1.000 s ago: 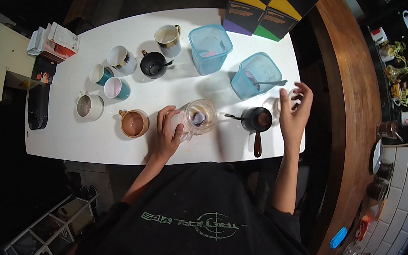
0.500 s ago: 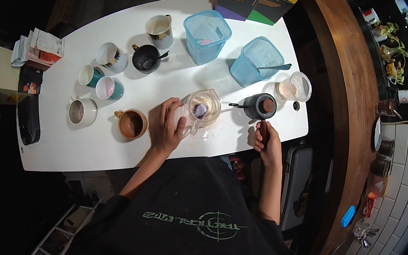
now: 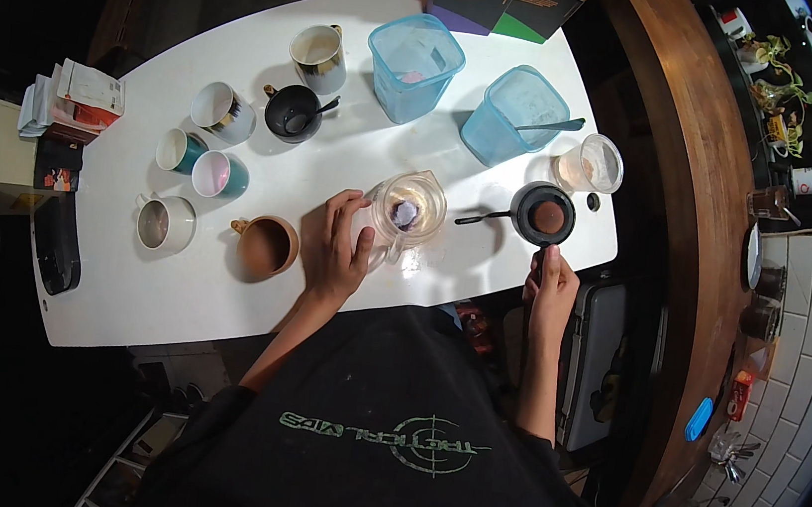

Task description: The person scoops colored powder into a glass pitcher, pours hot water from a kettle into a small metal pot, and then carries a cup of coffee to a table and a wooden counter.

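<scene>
While the right hand is clamped around the handle of a small, black, round pot with a brown middle, just right of a clear, see-through pitcher, the left hand lies against that pitcher's left side, its thumb apart from its fingers, though whether it grips cannot be told. Left of the pitcher stands a round brown mug; beyond the pitcher are a translucent blue plastic tub and, farther right, a second blue tub with a dark spoon leaning out.
</scene>
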A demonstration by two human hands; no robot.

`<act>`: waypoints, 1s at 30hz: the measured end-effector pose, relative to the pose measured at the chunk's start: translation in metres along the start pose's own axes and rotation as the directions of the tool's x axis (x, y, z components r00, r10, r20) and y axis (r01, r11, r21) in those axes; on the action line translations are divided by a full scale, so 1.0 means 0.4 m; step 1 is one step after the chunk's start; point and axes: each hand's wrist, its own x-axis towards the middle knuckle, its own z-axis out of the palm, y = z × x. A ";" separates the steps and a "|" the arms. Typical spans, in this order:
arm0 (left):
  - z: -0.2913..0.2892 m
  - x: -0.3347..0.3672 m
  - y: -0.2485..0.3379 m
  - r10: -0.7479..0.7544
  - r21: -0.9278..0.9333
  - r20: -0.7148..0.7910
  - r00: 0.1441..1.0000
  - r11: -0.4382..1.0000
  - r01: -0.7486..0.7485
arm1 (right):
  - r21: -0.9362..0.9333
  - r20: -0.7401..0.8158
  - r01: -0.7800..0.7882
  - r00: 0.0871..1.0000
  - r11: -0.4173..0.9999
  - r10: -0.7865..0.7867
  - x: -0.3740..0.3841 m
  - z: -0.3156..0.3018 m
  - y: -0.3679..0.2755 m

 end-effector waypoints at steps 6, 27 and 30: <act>0.006 -0.001 -0.001 -0.011 -0.073 -0.016 1.000 0.997 0.010 | -0.174 -0.015 0.194 0.980 0.965 -0.200 -0.015 0.037 -0.043; 0.016 -0.006 -0.019 0.010 -0.119 -0.052 0.999 0.993 -0.017 | -0.536 0.136 0.560 0.796 0.632 -0.590 -0.034 0.117 -0.156; 0.009 -0.003 -0.011 0.000 -0.103 -0.040 0.999 0.995 -0.004 | -0.520 0.131 0.579 0.781 0.628 -0.611 -0.031 0.120 -0.159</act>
